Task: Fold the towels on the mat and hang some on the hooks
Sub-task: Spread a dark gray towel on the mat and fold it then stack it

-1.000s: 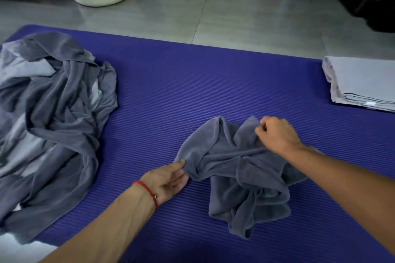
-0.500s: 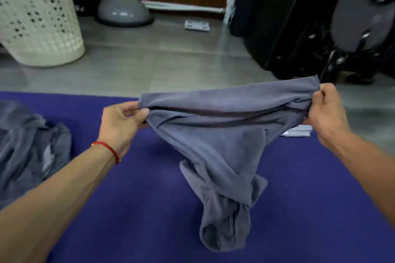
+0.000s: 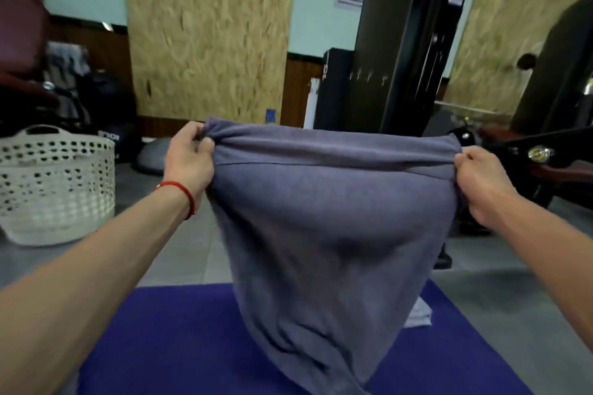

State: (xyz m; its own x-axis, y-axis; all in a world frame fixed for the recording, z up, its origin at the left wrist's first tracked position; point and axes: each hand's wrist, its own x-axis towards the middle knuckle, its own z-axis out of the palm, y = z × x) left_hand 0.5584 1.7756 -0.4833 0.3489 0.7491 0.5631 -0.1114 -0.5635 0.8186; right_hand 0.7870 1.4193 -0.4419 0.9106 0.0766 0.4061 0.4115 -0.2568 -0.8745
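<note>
Held up over the purple mat (image 3: 179, 330), the grey towel (image 3: 333, 234) hangs limp from its top corners, pinched by the left hand (image 3: 189, 163) and right hand (image 3: 487, 183); it looks soft, light and floppy, best gripped at corners.

You see a dim, evenly lit room with soft, flat light and no glare or hard shadows. Motion blur smears the board panels (image 3: 208, 32) and the dark frame (image 3: 407, 42), and the towel (image 3: 327, 234) is softened too. Wide-angle distortion bends the uprights and stretches your forearms at the lower corners.
</note>
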